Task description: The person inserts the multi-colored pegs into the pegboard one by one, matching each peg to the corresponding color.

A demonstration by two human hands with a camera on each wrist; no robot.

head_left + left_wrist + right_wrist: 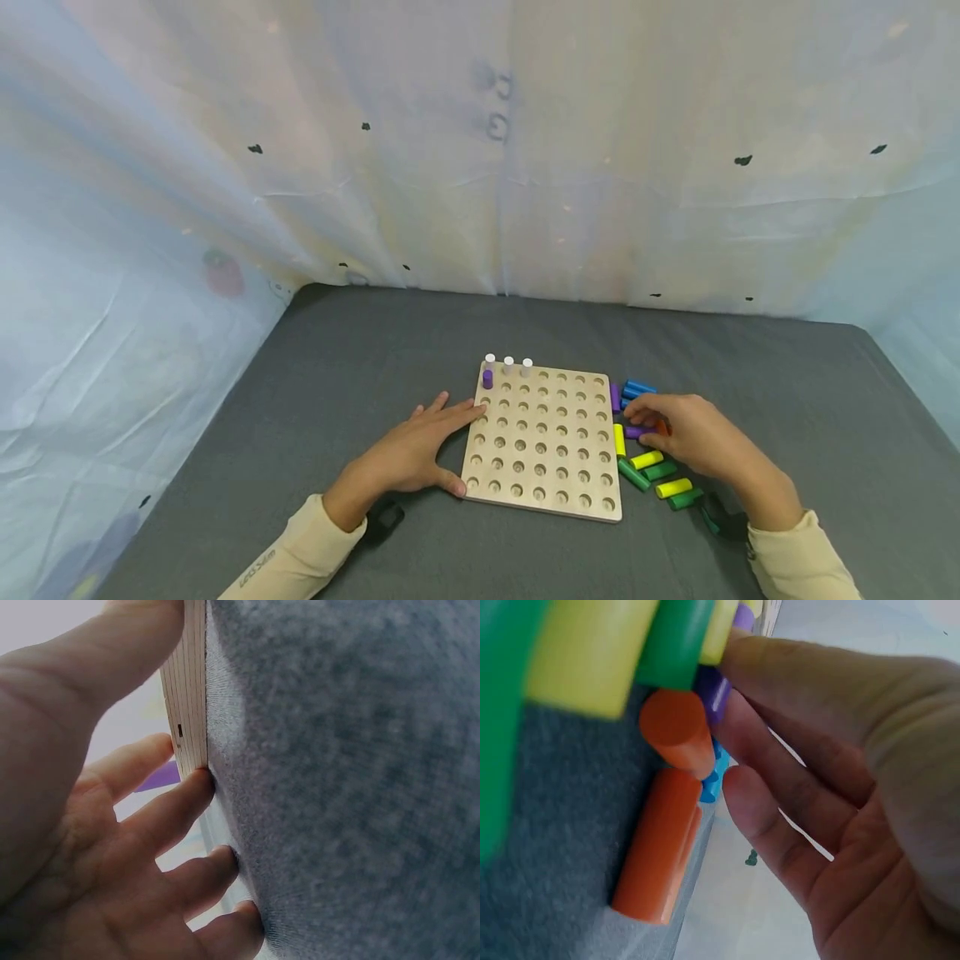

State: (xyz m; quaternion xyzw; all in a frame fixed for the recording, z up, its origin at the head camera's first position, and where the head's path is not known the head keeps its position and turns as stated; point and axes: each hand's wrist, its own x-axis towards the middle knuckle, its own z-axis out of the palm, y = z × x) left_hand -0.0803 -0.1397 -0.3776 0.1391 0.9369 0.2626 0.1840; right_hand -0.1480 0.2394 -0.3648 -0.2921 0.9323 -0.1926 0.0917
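A square wooden pegboard [528, 437] with rows of round holes lies on the dark table. Three white-topped pegs [508, 365] stand along its far edge, and one purple peg [487, 380] stands in the left column behind my fingers. My left hand [408, 450] spreads its fingers against the board's left side, thumb at the near corner. In the left wrist view, fingertips [199, 780] touch the board's layered edge [187, 697]. My right hand [693, 433] is among loose pegs right of the board; its thumb and fingertips pinch a lying purple peg [714, 694].
Around the right hand lie several green pegs [633, 475], yellow pegs [673, 488] and blue pegs [639, 388]. Orange pegs [660, 844] lie beneath that hand. Another purple peg [615, 397] is beside the board's right edge. A pale sheet [570, 167] hangs behind the table.
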